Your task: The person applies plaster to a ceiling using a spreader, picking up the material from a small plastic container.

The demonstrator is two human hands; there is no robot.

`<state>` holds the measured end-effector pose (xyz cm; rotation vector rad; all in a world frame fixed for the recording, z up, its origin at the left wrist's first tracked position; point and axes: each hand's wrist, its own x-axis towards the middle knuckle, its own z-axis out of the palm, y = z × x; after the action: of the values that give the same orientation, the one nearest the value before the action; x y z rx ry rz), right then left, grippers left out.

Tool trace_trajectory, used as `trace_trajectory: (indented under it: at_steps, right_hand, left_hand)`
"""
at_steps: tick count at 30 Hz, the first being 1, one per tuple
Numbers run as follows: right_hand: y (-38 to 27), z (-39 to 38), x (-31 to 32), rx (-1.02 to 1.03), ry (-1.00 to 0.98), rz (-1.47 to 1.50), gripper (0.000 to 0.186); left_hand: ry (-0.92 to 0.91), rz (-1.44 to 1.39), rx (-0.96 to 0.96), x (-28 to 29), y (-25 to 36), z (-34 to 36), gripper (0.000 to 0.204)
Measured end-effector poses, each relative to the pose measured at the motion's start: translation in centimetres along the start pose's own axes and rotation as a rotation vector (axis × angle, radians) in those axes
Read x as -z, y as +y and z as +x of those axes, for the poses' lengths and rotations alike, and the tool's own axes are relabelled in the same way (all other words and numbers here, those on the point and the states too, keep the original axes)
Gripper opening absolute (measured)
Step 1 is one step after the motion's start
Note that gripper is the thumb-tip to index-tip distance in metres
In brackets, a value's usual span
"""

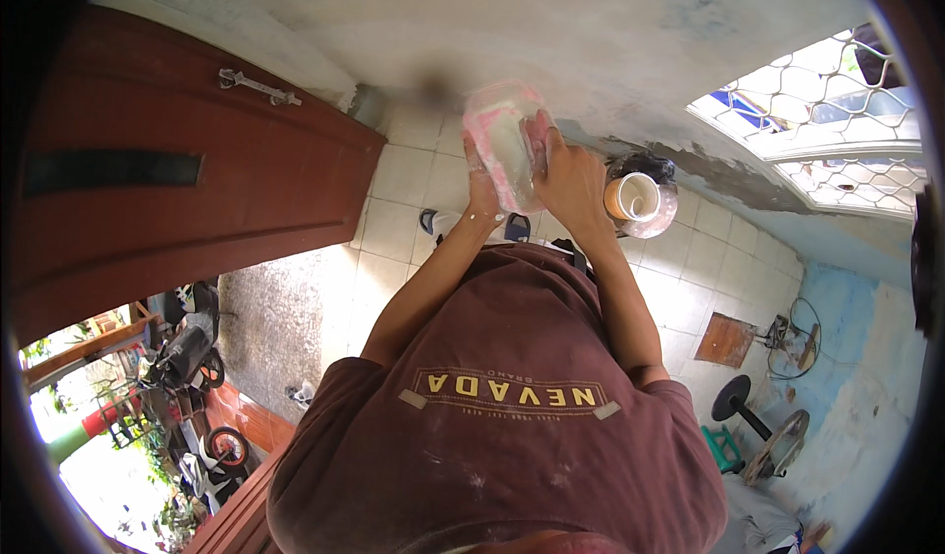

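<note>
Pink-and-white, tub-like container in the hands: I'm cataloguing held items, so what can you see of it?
The pink-and-white, tub-like container is elongated with rounded corners, looks like plastic, and has pink patches along its edges and a pale, whitish middle. It is raised in front of the torso, its long side running away from the person. The left hand touches its left side, the right hand its right side. Blur hides its far edge and exact contents.
</note>
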<state>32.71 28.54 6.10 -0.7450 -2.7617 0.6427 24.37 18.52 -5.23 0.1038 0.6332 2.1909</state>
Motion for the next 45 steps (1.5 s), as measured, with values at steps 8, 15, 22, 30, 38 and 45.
trace_trajectory:
  at_steps: [8, 15, 22, 30, 38, 45]
  right_hand:
    - [0.5, 0.1, 0.8, -0.002, -0.016, 0.04, 0.025]
    - [-0.3, 0.4, 2.9, -0.055, 0.104, 0.118, 0.023]
    - [0.8, 1.1, 3.5, -0.018, 0.055, 0.08, 0.023]
    - [2.1, 3.1, 2.0, 0.014, 0.055, -0.017, 0.023]
    - [3.0, 3.7, 1.5, 0.046, 0.054, -0.112, 0.022]
    - [1.5, 4.1, 4.2, -0.045, 0.114, -0.055, 0.023]
  left_hand:
    - [0.002, 0.004, 0.019, -0.1, -0.8, 0.5, 0.083]
    - [0.005, -0.051, 0.049, -0.2, -0.6, 0.7, 0.084]
    - [0.001, -0.092, 0.118, -0.3, -0.4, 1.0, 0.082]
    - [-0.057, -0.102, 0.203, -3.9, 0.2, 2.3, 0.085]
    - [-0.102, -0.119, 0.229, -2.7, -0.5, 3.9, 0.085]
    - [-0.097, -0.131, 0.157, -2.8, 0.1, 3.8, 0.086]
